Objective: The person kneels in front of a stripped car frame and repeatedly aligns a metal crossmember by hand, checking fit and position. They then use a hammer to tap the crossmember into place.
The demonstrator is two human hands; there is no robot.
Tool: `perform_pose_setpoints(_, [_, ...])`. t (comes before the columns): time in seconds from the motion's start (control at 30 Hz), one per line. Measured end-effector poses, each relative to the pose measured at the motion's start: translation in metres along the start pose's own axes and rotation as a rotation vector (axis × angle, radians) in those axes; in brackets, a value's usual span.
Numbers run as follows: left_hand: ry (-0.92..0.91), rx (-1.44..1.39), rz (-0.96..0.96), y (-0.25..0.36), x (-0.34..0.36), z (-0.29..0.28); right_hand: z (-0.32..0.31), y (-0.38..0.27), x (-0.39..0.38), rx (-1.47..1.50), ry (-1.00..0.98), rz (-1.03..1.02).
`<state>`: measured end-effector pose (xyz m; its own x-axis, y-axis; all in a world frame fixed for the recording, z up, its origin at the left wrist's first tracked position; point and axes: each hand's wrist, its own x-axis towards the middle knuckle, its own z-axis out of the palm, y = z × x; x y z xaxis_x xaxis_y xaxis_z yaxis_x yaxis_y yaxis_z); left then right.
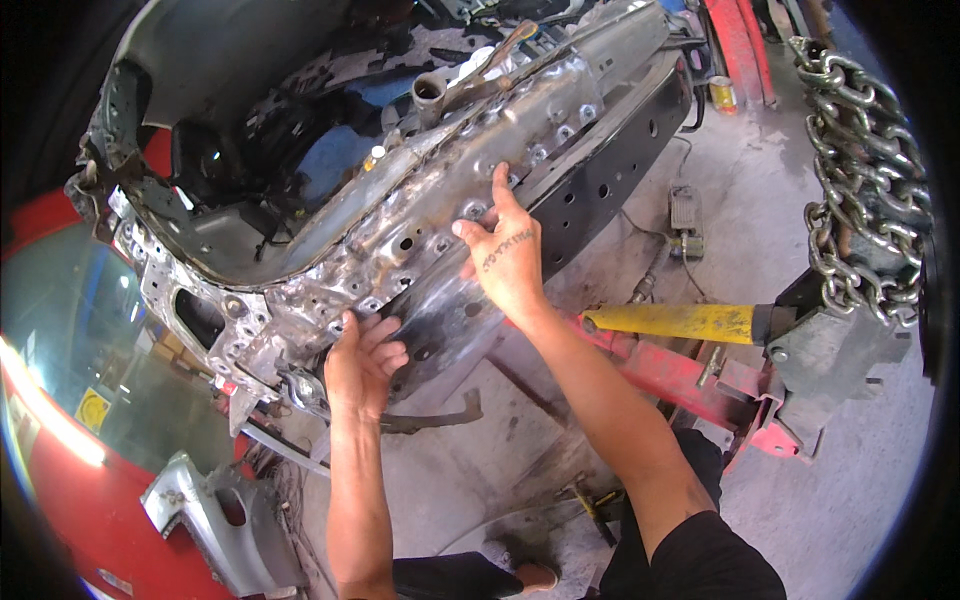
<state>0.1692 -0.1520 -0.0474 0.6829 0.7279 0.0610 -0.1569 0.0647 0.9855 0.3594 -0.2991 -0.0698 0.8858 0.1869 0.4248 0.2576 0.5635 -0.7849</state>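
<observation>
A long dark metal sill panel (625,165), dotted with round holes, runs diagonally beside the car body's bare, scuffed inner sill (435,200). My right hand (508,260) grips the panel's upper edge around mid-length. Its index finger stretches onto the bare sill, its thumb sticks out to the side, and the other fingers are partly hidden. At the panel's near-left end, my left hand (362,365) has its fingers curled at the edge, palm up, with the thumb against the sill flange. Spot-weld marks and holes cover the bare metal along the join.
Heavy chains (865,180) hang on a post at right, beside a yellow cylinder (680,322) and a red frame arm (670,375). A grey fender piece (225,525) leans by a red car (90,500) at lower left. A hammer (590,505) lies near my feet.
</observation>
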Motion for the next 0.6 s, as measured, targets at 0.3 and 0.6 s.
perform_pose_setpoints(0.3, [-0.093, -0.064, -0.023, 0.001, 0.001, 0.008, 0.002, -0.007, 0.003, -0.046, 0.082, 0.012])
perform_pose_setpoints(0.6, [0.049, 0.522, 0.529, 0.001, -0.045, 0.016, 0.006, -0.005, 0.001, -0.101, 0.048, 0.016])
